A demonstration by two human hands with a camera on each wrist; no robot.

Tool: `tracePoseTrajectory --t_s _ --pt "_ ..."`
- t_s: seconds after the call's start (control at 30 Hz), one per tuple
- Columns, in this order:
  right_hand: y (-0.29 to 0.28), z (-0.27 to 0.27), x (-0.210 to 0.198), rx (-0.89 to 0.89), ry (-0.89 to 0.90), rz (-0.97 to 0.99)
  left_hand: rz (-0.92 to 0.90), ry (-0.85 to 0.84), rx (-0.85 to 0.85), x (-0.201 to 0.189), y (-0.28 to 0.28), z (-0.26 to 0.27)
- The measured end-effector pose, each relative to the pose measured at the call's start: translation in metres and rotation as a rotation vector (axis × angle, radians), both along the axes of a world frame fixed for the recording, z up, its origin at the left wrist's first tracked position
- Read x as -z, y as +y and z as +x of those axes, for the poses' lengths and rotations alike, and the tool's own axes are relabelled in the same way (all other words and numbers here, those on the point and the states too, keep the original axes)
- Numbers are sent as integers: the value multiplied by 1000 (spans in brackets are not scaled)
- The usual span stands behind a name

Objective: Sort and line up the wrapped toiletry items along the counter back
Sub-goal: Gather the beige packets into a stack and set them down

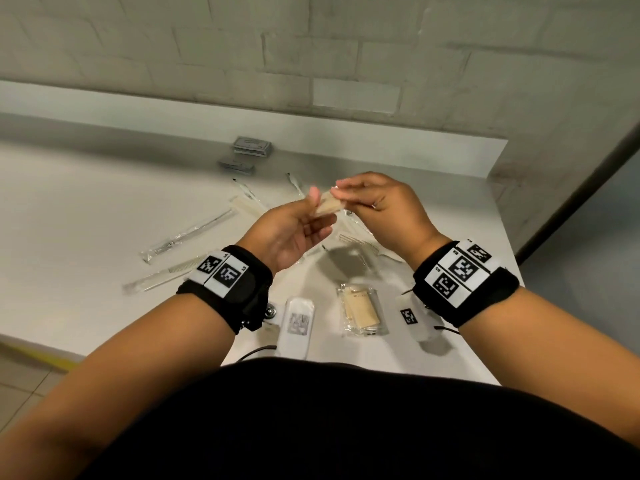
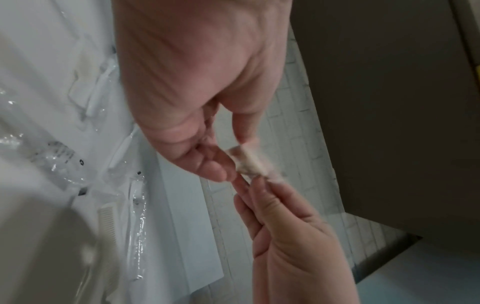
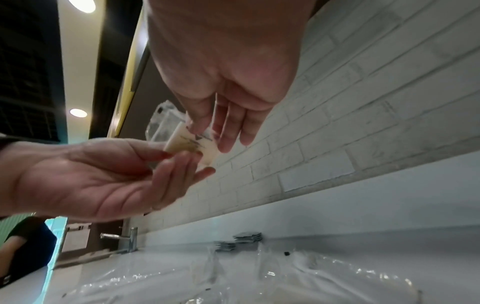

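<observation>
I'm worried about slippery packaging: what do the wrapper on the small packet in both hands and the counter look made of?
Small packet: seemingly clear glossy plastic film over a beige item; it glints and shows through. Counter: smooth white matt surface, material unclear.

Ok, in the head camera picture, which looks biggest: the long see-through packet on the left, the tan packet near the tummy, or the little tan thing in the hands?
Largest to smallest, as they look:
1. Long clear packet, the longest.
2. Tan packet near the front counter edge, though it is nearer the camera, so unsure.
3. Small tan item, pinched by the left hand and right hand, partly hidden.
</observation>
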State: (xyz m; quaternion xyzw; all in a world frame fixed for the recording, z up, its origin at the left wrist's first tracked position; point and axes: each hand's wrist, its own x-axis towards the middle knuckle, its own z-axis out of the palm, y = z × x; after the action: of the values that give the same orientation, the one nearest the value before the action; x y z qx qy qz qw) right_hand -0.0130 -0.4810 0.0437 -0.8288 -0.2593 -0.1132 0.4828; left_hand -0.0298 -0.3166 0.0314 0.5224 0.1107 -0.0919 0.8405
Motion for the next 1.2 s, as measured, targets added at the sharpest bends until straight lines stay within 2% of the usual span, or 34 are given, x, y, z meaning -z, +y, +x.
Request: tracePoseTrajectory --t_s 0.07,0.13,0.23,0.33,0.57,0.7,0.73,0.83,0.87,1.0,1.1,1.2 --pt "-3 0 0 -23 10 -11 -21 -15 -31 -4 -2 -2" --pt "-5 4 -2 15 45 63 -11 -34 -86 -3 -2 -1" --pt "-4 9 -13 91 212 197 45 -53 -107 -2 -3 -1" --pt "-1 10 -23 94 336 211 104 -84 -128 0 -6 -3" --pt "0 15 -33 66 314 -65 280 -161 -19 6 -9 -8" --pt "-2 22 -33 233 102 -297 319 -149 -29 7 -9 -8" --pt "-3 22 -34 248 104 -298 322 -134 -48 8 -7 -7" --pt "-10 19 -37 -8 359 -71 307 -91 -97 8 -3 -6" --pt "-11 18 -37 -68 398 -55 301 -86 -104 7 -2 -6" --pt "-10 17 -36 -18 306 -283 328 -94 -64 7 -2 -10" --pt "-10 10 -32 -79 370 -251 324 -121 73 6 -7 -14" --pt "-11 7 -27 -41 363 -177 352 -149 148 4 -13 -18"
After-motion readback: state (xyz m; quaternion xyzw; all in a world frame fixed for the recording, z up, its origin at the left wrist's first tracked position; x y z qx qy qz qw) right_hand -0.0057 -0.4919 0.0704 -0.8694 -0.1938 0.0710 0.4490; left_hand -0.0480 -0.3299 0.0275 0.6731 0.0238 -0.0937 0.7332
